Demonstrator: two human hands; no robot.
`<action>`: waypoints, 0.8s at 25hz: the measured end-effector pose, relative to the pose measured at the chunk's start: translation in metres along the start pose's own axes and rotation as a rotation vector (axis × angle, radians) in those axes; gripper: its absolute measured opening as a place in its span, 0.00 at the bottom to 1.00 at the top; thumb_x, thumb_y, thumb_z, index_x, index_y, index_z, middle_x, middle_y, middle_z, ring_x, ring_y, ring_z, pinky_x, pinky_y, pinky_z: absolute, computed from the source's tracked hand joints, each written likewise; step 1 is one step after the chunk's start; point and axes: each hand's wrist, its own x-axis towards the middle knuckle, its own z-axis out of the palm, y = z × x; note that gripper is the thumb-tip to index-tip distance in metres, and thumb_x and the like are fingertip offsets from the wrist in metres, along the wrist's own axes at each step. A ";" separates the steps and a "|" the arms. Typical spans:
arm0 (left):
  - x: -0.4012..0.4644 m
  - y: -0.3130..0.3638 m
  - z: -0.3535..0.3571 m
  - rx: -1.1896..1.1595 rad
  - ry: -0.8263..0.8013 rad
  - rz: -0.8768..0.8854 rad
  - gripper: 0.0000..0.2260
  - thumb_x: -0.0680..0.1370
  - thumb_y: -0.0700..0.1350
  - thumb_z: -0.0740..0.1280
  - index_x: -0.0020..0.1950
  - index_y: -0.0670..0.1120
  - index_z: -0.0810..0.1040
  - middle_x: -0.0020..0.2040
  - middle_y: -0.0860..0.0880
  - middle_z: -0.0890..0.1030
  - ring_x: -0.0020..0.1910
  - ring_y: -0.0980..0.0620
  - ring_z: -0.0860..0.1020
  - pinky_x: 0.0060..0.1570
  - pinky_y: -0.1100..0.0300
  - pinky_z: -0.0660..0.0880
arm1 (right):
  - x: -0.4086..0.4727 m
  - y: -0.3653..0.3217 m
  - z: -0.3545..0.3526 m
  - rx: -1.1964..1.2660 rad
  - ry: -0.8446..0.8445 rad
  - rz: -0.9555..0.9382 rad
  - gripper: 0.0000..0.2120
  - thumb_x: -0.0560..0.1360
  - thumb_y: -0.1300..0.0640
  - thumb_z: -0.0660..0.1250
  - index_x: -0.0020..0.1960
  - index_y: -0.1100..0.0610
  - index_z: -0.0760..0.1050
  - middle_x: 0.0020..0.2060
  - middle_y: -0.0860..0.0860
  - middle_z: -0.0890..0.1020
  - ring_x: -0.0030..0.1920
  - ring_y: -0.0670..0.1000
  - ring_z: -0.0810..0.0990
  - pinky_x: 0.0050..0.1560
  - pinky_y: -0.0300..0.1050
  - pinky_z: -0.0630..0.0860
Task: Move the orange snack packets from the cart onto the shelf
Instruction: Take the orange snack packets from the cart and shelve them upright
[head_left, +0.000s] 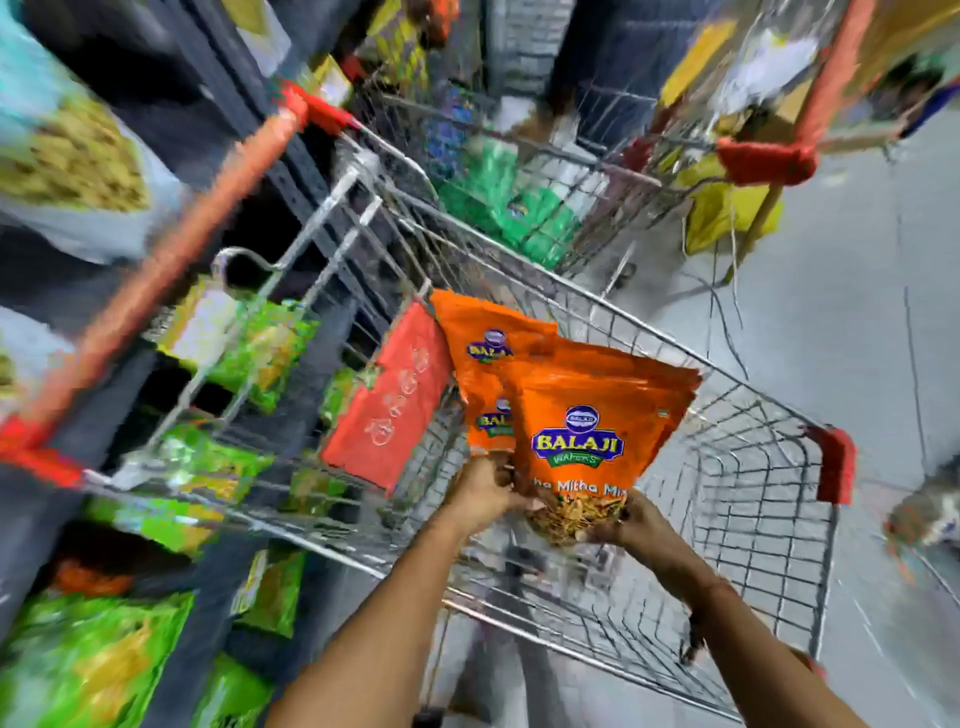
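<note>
I hold a bunch of orange snack packets (582, 410) upright above the wire cart (753, 499). The front packet shows a blue Balaji logo; two more orange packets (483, 338) fan out behind it to the left. My left hand (485, 493) grips the bunch at its lower left corner. My right hand (631, 522) grips it at the lower right. The dark shelf (311, 171) runs along the left side of the view, and the packets are apart from it. The picture is blurred.
Green and yellow snack packets (88, 660) fill the shelf at left. The cart has an orange handle (171, 270) and a red child-seat flap (389, 400). A second cart (545, 171) with green packets stands ahead. Grey floor lies at right.
</note>
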 end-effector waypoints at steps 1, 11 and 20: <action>-0.020 0.015 -0.012 -0.021 0.044 0.062 0.21 0.64 0.27 0.75 0.48 0.48 0.75 0.43 0.50 0.81 0.44 0.53 0.80 0.45 0.69 0.78 | -0.011 -0.021 0.011 0.007 0.006 -0.082 0.29 0.67 0.67 0.76 0.62 0.50 0.71 0.56 0.52 0.84 0.57 0.55 0.83 0.55 0.51 0.80; -0.351 0.130 -0.181 -0.187 0.683 0.808 0.17 0.68 0.30 0.73 0.53 0.45 0.79 0.41 0.57 0.85 0.41 0.66 0.81 0.46 0.71 0.76 | -0.184 -0.276 0.220 -0.064 -0.167 -0.960 0.29 0.60 0.65 0.80 0.59 0.56 0.77 0.54 0.53 0.86 0.53 0.49 0.84 0.54 0.41 0.78; -0.669 0.056 -0.250 -0.124 1.365 1.085 0.12 0.68 0.39 0.75 0.48 0.52 0.82 0.45 0.57 0.86 0.50 0.59 0.82 0.53 0.65 0.79 | -0.348 -0.350 0.481 -0.101 -0.706 -1.319 0.32 0.52 0.51 0.83 0.55 0.52 0.78 0.52 0.51 0.87 0.56 0.52 0.84 0.59 0.50 0.77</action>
